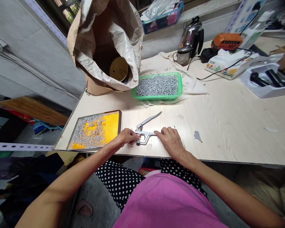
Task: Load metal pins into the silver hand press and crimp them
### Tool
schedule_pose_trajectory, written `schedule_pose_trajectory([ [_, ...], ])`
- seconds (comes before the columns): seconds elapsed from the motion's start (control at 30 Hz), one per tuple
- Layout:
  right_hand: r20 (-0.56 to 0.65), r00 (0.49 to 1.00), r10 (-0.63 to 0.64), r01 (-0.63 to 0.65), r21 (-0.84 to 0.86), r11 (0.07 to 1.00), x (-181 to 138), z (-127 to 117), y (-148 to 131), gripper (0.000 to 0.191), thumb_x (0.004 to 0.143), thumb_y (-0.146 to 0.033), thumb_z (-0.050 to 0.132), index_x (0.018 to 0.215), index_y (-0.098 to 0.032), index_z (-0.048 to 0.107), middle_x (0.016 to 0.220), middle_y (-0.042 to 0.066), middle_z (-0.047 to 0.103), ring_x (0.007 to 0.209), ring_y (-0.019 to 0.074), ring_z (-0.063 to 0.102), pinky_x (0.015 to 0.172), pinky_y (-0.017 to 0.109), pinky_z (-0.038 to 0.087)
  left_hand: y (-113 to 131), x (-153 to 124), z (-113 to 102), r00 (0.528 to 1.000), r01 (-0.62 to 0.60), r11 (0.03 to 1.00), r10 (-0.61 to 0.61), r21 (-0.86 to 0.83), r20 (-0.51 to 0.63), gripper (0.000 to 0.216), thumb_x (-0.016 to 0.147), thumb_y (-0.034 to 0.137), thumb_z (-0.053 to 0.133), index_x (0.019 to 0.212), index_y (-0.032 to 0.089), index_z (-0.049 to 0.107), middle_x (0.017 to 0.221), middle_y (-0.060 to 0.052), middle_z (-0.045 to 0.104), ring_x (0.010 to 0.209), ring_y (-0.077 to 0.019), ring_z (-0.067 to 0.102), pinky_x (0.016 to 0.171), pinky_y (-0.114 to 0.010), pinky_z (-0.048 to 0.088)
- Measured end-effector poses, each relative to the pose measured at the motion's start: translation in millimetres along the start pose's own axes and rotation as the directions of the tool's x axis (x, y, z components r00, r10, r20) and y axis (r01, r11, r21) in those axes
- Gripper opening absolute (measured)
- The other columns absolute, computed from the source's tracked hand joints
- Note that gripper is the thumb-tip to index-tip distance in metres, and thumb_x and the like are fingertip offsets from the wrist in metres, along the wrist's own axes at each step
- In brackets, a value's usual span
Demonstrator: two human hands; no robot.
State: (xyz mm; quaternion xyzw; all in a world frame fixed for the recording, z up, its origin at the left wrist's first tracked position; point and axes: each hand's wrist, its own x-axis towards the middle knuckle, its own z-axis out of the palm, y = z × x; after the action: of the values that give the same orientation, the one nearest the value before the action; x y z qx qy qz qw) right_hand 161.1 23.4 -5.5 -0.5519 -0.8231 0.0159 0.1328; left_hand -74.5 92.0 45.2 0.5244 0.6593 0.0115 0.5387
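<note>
- Two hands worked at the near edge of the pale wooden worktop (228, 126), with a pair of silver press pliers (146, 135) lying flat between them.
- The left hand (127, 136) had its fingertips bunched and closed on the head end of the pliers; whether a small part sat under them could not be told.
- The right hand (171, 141) lay spread and flat, its fingers resting on the lower handle.
- The pliers' upper handle stood open, angled away toward the far right.
- Just left of the left hand sat a shallow yellow tray (111, 126), scattered with small silver metal pieces.
- Farther back, a green basket (156, 97) heaped with the same kind of pieces stood on a white cloth (192, 85).
- Beside the basket, a large open sack (104, 41) leaned at the worktop's far left corner.
- Well apart, at the far side, stood a steel kettle (192, 34) and a tissue box (224, 65).
</note>
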Motion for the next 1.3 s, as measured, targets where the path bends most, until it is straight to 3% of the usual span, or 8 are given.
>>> schedule_pose_trajectory([
  [0.6,-0.002,1.000,0.002,-0.002,0.006,1.000,2,-3,-1,0.029,0.097,-0.015,0.047,0.118,-0.023,0.065,0.095,0.008,0.061,0.088,0.0241,0.044,0.079,0.037,0.028,1,-10,11,0.998,0.032,0.998,-0.029,0.060,-0.048,0.020,0.070,0.031,0.074,0.065,0.013,0.068,0.049,0.004,0.053,0.045,-0.0098,0.050,0.048,-0.022,0.046],
  [0.73,0.040,0.999,0.008,-0.008,0.009,1.000,3,-7,-2,0.030,0.097,-0.014,0.046,0.118,-0.024,0.065,0.096,0.008,0.062,0.090,0.0235,0.047,0.079,0.037,0.029,0,-11,12,0.998,0.048,0.998,-0.046,0.028,-0.048,0.025,0.067,0.034,0.078,0.063,0.013,0.066,0.048,0.005,0.052,0.044,-0.0092,0.048,0.048,-0.022,0.045],
  [0.83,0.106,0.994,-0.002,-0.007,0.088,0.996,4,-13,2,0.026,0.096,-0.023,0.055,0.120,-0.024,0.064,0.103,0.008,0.063,0.094,0.0235,0.051,0.082,0.036,0.032,-4,-11,13,0.998,0.047,0.999,-0.046,0.005,-0.043,0.026,0.067,0.036,0.078,0.063,0.013,0.066,0.048,0.005,0.053,0.044,-0.0090,0.048,0.047,-0.022,0.045],
  [0.93,0.125,0.989,-0.082,0.059,0.177,0.982,13,-22,13,0.057,0.087,-0.043,0.068,0.137,-0.020,0.051,0.133,0.014,0.054,0.116,0.0289,0.047,0.092,0.040,0.035,-7,-12,14,0.999,0.025,1.000,-0.025,-0.006,-0.036,0.030,0.068,0.039,0.077,0.060,0.013,0.064,0.048,0.004,0.053,0.043,-0.0094,0.048,0.047,-0.023,0.045],
  [1.0,0.129,0.980,-0.149,0.126,0.171,0.977,26,-25,23,0.083,0.079,-0.051,0.073,0.145,-0.014,0.040,0.150,0.019,0.038,0.134,0.0350,0.034,0.103,0.048,0.031,-9,-12,14,0.999,0.012,1.000,-0.012,-0.005,-0.034,0.033,0.068,0.041,0.077,0.058,0.014,0.062,0.047,0.004,0.053,0.043,-0.0094,0.048,0.048,-0.023,0.046],
  [1.07,0.177,0.963,-0.203,0.178,0.151,0.973,44,-25,32,0.097,0.071,-0.057,0.077,0.147,-0.011,0.037,0.155,0.022,0.029,0.142,0.0390,0.020,0.109,0.054,0.024,-11,-13,14,0.999,0.010,1.000,-0.010,0.000,-0.031,0.034,0.069,0.042,0.077,0.057,0.014,0.061,0.047,0.004,0.053,0.043,-0.0092,0.048,0.048,-0.023,0.045],
  [1.17,0.275,0.927,-0.255,0.220,0.154,0.963,69,-22,40,0.104,0.063,-0.062,0.078,0.145,-0.011,0.040,0.149,0.023,0.038,0.142,0.0418,0.019,0.109,0.059,0.021,-12,-14,15,1.000,0.001,1.000,-0.001,0.000,-0.019,0.034,0.070,0.042,0.077,0.057,0.014,0.061,0.047,0.003,0.053,0.043,-0.0088,0.048,0.047,-0.022,0.043],
  [1.3,0.318,0.911,-0.261,0.230,0.134,0.964,84,-21,39,0.093,0.063,-0.060,0.078,0.137,-0.011,0.049,0.133,0.020,0.052,0.124,0.0378,0.042,0.104,0.057,0.028,-13,-14,17,0.999,-0.012,1.000,0.012,-0.011,-0.038,0.034,0.071,0.040,0.076,0.055,0.014,0.060,0.047,0.003,0.053,0.043,-0.0087,0.047,0.047,-0.022,0.043],
])
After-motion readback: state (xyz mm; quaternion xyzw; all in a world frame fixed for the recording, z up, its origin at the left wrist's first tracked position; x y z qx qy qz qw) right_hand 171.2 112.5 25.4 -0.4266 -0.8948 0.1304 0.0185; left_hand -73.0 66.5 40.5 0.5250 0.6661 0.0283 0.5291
